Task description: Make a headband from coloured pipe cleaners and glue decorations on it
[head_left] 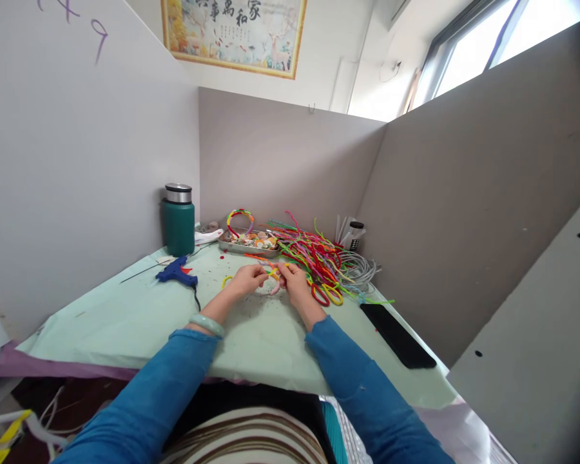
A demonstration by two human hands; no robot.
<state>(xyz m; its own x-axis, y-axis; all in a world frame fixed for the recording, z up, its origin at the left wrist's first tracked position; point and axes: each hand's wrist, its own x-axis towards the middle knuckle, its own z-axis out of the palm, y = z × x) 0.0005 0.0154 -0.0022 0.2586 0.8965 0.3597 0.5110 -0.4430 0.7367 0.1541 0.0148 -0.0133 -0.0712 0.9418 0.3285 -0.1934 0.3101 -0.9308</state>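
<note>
- Grey partition panels, smooth and matte, box in a table covered with pale mint-green paper (125, 322) that is speckled with small dark crumbs.
- Both hands meet at the middle of the table. The left hand (245, 281) and the right hand (292, 281) have their fingers curled and pinched onto a short fuzzy orange-and-yellow pipe cleaner piece (272, 274) held between them, just above the paper.
- The exact shape of the piece is too small to make out, and the fingertips cover part of it.
- A smooth pale-green bangle (205, 324) rings the left wrist, above a blue sleeve.
- Just behind the right hand lies a tangled heap of fuzzy multicoloured pipe cleaners (319, 254). Red and yellow loops show at its near edge.
- A shallow metal tray (249, 243) holds small pieces too blurred to identify.
- A blue plastic glue gun (176, 272) lies to the left, near a dark green cylindrical flask with a steel lid (178, 222).
- A flat black rectangular phone (397, 335) rests by the right edge.
</note>
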